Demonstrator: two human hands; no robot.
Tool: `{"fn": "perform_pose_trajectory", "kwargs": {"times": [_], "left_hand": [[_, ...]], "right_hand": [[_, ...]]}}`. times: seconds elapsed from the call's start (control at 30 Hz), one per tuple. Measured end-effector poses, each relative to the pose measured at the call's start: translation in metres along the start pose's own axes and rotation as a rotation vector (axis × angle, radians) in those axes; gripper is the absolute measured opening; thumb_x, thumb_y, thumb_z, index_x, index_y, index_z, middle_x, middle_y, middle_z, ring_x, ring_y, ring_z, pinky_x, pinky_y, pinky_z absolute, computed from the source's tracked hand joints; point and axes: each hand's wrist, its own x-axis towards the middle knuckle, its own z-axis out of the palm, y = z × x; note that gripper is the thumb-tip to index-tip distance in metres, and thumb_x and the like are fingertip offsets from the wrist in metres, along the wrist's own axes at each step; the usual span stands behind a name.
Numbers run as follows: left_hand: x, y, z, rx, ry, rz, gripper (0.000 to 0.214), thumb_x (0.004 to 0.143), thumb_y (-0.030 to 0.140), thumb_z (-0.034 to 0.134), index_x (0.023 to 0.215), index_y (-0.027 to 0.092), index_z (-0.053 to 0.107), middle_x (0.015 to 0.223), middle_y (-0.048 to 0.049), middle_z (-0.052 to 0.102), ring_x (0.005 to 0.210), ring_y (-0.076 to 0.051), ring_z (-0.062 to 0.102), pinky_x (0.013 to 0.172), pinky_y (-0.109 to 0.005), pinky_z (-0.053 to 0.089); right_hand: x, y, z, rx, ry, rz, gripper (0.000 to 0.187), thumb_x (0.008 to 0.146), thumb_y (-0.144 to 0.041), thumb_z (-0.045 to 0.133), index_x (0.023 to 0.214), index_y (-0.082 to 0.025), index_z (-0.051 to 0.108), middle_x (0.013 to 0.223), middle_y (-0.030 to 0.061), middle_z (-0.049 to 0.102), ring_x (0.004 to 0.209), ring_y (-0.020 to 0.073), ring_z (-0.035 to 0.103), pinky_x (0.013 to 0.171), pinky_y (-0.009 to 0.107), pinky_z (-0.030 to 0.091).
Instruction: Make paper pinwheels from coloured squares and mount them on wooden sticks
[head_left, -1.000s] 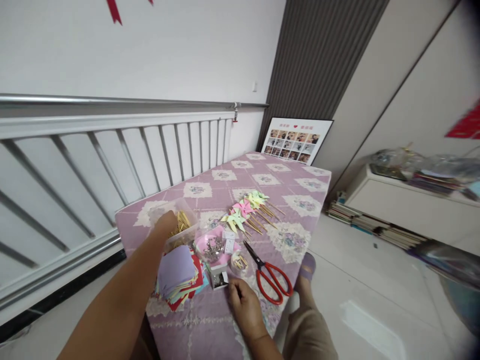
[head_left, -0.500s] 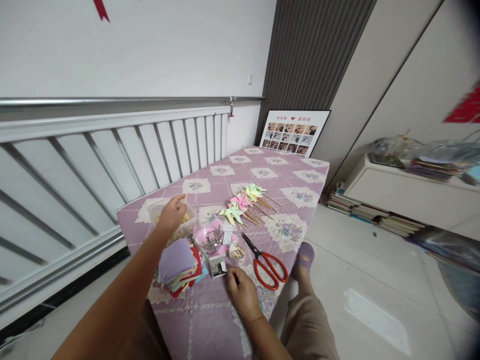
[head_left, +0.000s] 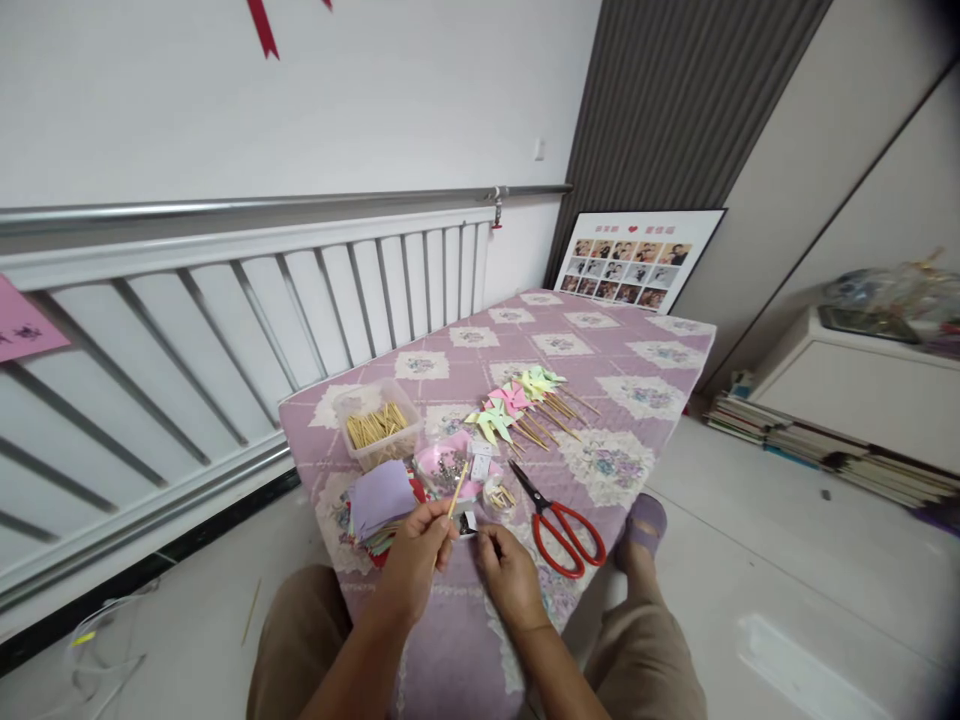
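My left hand [head_left: 416,555] pinches a short, thin wooden stick [head_left: 458,488], which points up and away from me. Close beside it, my right hand [head_left: 514,578] is closed, thumb against finger; a small dark tip shows at its fingertips, too small to name. Between the hands sits a small white box [head_left: 469,519] with dark bits in it. Just beyond lies a pink tray [head_left: 431,462] of small metal pieces, and a small round tub [head_left: 489,488] of short pale pieces. A stack of coloured paper squares [head_left: 381,497] is partly behind my left hand.
A clear plastic container [head_left: 388,452] full of wooden sticks stands at the back left. Paper pinwheels on sticks [head_left: 510,400] lie farther back. Red-handled scissors [head_left: 541,505] rest to the right, near the edge of the cloth-covered table [head_left: 442,650]. A white radiator [head_left: 300,310] runs along the left.
My left hand has come from the clear container back toward me, bringing a stick beside my right hand. My right hand stays by the small white box. The view has shifted left.
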Motion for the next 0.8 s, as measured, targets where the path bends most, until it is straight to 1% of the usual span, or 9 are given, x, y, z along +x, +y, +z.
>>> {"fn": "perform_pose_trajectory", "kwargs": {"times": [0.17,0.33,0.43,0.57,0.7,0.73,0.8], "left_hand": [[-0.006,0.001,0.002,0.012,0.000,0.000,0.019,0.074,0.034,0.059,0.081,0.016,0.058,0.064,0.0038,0.053,0.043,-0.004,0.036,0.043,-0.019,0.027],[-0.004,-0.004,0.000,0.036,0.056,-0.031,0.014,0.073,0.031,0.057,0.072,0.017,0.053,0.060,0.0048,0.051,0.042,-0.005,0.036,0.042,-0.020,0.027],[-0.001,0.000,-0.005,0.089,0.099,-0.016,0.014,0.072,0.031,0.057,0.068,0.019,0.051,0.055,0.0062,0.048,0.041,-0.005,0.034,0.041,-0.020,0.025],[0.001,0.016,-0.013,0.186,0.157,0.045,0.014,0.074,0.031,0.055,0.067,0.019,0.050,0.047,0.0079,0.042,0.041,-0.006,0.032,0.042,-0.020,0.024],[0.007,0.038,-0.027,0.257,0.223,0.069,0.013,0.074,0.030,0.056,0.068,0.020,0.050,0.046,0.0085,0.039,0.040,-0.006,0.031,0.043,-0.019,0.024],[0.010,0.044,-0.032,0.302,0.250,0.090,0.012,0.073,0.029,0.056,0.068,0.020,0.051,0.047,0.0080,0.041,0.041,-0.007,0.033,0.043,-0.019,0.026],[0.018,0.058,-0.045,0.432,0.328,0.175,0.009,0.072,0.028,0.057,0.071,0.019,0.055,0.054,0.0055,0.048,0.047,-0.008,0.041,0.047,-0.020,0.033]], "right_hand": [[-0.001,0.000,0.000,0.005,0.002,-0.003,0.026,0.089,-0.031,0.043,0.086,-0.019,0.065,0.084,0.0052,0.070,0.076,0.0185,0.064,0.068,0.025,0.048],[-0.001,0.001,0.001,0.006,0.004,-0.019,0.027,0.088,-0.031,0.043,0.088,-0.019,0.067,0.084,0.0060,0.071,0.076,0.0188,0.064,0.067,0.025,0.049],[-0.002,0.002,0.000,0.012,0.000,-0.020,0.028,0.089,-0.032,0.042,0.089,-0.018,0.067,0.085,0.0066,0.071,0.077,0.0195,0.064,0.069,0.026,0.050],[-0.002,0.004,0.001,0.021,-0.012,-0.004,0.028,0.090,-0.034,0.042,0.089,-0.019,0.066,0.086,0.0064,0.071,0.079,0.0203,0.065,0.072,0.027,0.050],[-0.001,0.008,0.002,0.016,-0.004,-0.015,0.027,0.090,-0.035,0.043,0.091,-0.020,0.066,0.087,0.0067,0.072,0.079,0.0210,0.065,0.071,0.027,0.051],[0.000,0.009,0.002,0.010,-0.006,-0.016,0.028,0.089,-0.036,0.043,0.091,-0.020,0.066,0.087,0.0068,0.072,0.079,0.0212,0.065,0.070,0.027,0.051],[0.001,0.010,0.002,0.001,-0.012,-0.015,0.028,0.089,-0.037,0.044,0.090,-0.020,0.066,0.085,0.0067,0.072,0.077,0.0214,0.066,0.069,0.027,0.051]]}}
